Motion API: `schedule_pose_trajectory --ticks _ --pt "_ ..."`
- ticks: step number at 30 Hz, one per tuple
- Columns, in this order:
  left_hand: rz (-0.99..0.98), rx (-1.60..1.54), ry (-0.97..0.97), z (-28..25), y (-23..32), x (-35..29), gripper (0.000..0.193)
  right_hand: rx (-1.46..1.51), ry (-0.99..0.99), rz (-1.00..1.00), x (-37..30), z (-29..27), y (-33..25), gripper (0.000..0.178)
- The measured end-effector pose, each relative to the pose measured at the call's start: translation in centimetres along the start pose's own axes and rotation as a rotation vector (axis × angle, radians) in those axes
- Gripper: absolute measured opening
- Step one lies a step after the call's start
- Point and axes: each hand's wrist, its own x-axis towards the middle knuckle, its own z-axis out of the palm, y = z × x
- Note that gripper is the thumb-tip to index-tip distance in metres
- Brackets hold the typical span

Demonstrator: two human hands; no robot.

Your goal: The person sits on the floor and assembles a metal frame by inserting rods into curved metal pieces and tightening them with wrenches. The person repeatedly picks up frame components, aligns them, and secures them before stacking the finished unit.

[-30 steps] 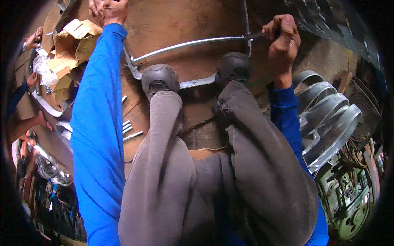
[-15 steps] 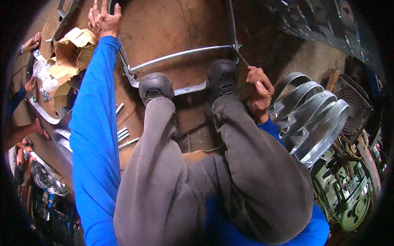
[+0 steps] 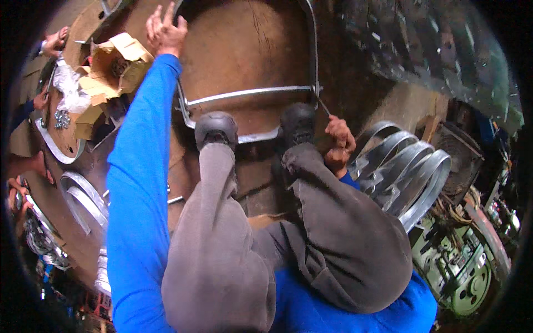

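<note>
While the left hand (image 3: pixel 166 34) was spread by one side of the galvanized strap-metal frame (image 3: pixel 315 47), its palm contact hidden from me, the right hand (image 3: pixel 340 142) curled around a slim, wrench-like tool (image 3: pixel 322 105). The frame lay between the hands, and ahead of the right one the tool reached the crossbar (image 3: pixel 250 95) end joint. To my mind, a shallow bite could make it slip, throwing that hand toward the curved metal bands (image 3: pixel 438 172) just beside it; loose steadying could let the frame twist.

The frame (image 3: pixel 250 93) is smooth, shiny metal; the trousers (image 3: pixel 216 238) are dull cloth; the box (image 3: pixel 130 47) is dull cardboard; the bag (image 3: pixel 69 95) looks like shiny plastic.
</note>
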Motion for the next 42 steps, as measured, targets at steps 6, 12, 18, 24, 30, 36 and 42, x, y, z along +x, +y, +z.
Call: schedule_pose_trajectory --ticks 6,12,18,24,30,36,42 --pt "-0.382 -0.235 -0.004 -4.3 0.4 -1.1 0.045 0.035 -0.047 0.045 0.2 0.8 0.2 0.037" --pt "-0.474 -0.299 -0.144 -5.5 0.8 -2.0 0.036 -0.196 -0.075 0.115 1.2 1.5 -1.4 0.042" --pt "-0.635 -0.699 -0.159 -8.3 3.1 -0.1 0.046 -0.006 -0.081 0.093 3.0 1.0 -1.7 0.043" --pt "-0.673 -0.575 -0.205 -6.5 1.1 0.3 0.044 0.017 0.05 0.255 7.4 0.9 -6.0 0.045" --pt "-0.717 -0.385 -0.359 -3.5 -2.5 3.1 0.05 0.015 0.069 0.231 9.4 -1.2 -4.9 0.048" --pt "-0.608 -0.549 -0.249 -6.8 -2.5 5.7 0.044 0.046 0.107 0.311 8.7 -1.8 -1.6 0.047" --pt "-0.563 -0.38 -0.141 -6.3 -2.5 1.7 0.048 0.143 0.049 0.297 9.1 -0.6 0.2 0.047"
